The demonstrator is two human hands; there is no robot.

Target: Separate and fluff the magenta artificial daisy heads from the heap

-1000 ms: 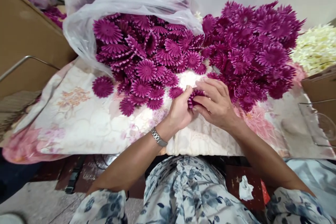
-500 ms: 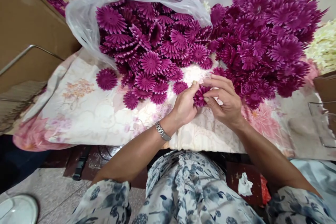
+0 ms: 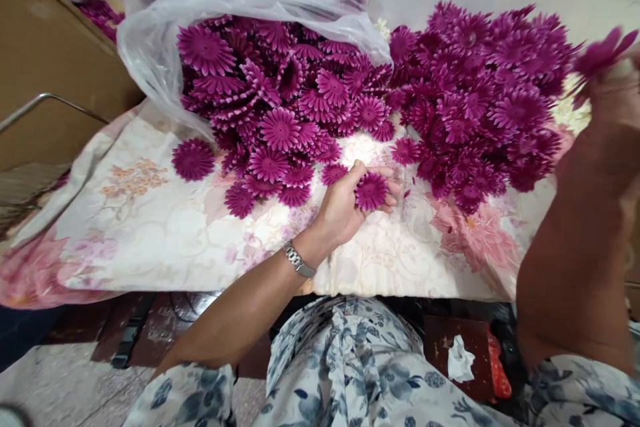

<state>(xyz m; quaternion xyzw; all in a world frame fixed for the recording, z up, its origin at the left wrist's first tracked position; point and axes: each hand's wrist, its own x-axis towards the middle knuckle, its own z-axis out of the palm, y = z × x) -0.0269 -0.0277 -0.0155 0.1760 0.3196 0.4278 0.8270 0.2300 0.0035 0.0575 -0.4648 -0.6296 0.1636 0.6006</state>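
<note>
Palm up, my left hand (image 3: 340,210) holds a small purple artificial flower head (image 3: 371,191), which rests across its fingers just above the cloth. At the far right edge my right hand (image 3: 616,90) is raised and blurred, with a purple artificial flower (image 3: 603,55) at its fingertips. Part of that hand lies outside the picture. A heap of layered purple flowers (image 3: 490,100) spreads between the two hands. Flat purple petal discs (image 3: 280,130) spill out of a clear plastic bag (image 3: 150,53) beyond my left hand.
A floral cloth (image 3: 180,240) covers the table. One petal disc (image 3: 193,159) lies apart at the left. A cardboard box (image 3: 55,40) with a metal wire handle stands on the left. Cream flowers (image 3: 573,110) show behind the heap. White crumpled paper (image 3: 460,359) lies below the table.
My right hand has left the left hand and swung up to the far right with a purple flower. My left hand has opened out more under its flower head. The view has shifted slightly.
</note>
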